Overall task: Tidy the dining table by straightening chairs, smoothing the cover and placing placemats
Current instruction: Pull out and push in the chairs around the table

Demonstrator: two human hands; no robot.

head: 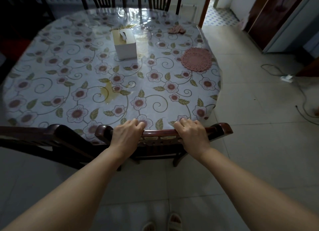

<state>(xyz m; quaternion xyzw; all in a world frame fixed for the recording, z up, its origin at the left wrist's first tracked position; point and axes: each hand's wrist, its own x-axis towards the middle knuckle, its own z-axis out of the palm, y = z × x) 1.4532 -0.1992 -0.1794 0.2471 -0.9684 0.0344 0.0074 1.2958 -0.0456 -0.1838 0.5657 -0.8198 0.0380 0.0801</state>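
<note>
Dim dining room, pale tiled floor [241,144]. Round table [51,85] under a floral cover with a clear glossy plastic sheet on top; yellowish stain [107,92] near the middle-front. White cardboard tissue box [124,43] stands near the table centre. Pink round crocheted placemat [196,59] lies flat at the right edge; a crumpled pink cloth [176,29] sits at the far right. Dark red-brown wooden chair [162,133] at the near edge, top rail against the table rim. Left hand [126,135] and right hand [191,132] both on that rail, grip closed: fingers curled over the far side. Second dark wooden chair [57,137] just left of it, two more at the far side. White power strip [287,78] with cable on the floor, right.
</note>
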